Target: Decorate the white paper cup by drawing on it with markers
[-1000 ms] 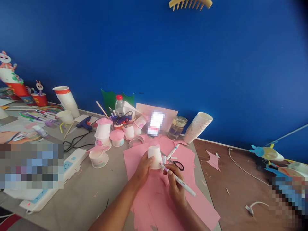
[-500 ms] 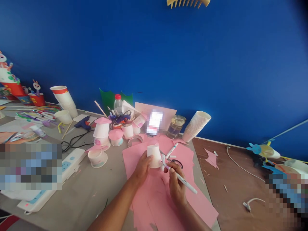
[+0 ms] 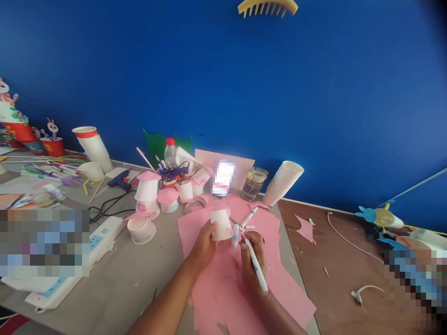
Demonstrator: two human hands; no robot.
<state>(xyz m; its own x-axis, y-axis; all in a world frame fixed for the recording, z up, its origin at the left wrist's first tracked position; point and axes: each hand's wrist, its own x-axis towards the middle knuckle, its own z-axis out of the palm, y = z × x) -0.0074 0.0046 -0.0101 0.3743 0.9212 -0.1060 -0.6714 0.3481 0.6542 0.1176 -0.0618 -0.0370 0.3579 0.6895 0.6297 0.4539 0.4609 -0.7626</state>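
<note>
Here, we keep our left grip [image 3: 204,245] closed around the side of a white paper cup [image 3: 220,223], which sits above the pink paper [image 3: 226,293], narrow end up and slightly tilted; a pink mark shows on its right side. Our right grip [image 3: 254,258] is closed on a slim white marker [image 3: 257,267], its tip near the cup but apart from it. Beyond, we see a glass jar [image 3: 253,185] beside a leaning stack of cups [image 3: 283,184]. Left of the paper, a power strip [image 3: 99,242] lies on the grey surface [image 3: 153,270].
</note>
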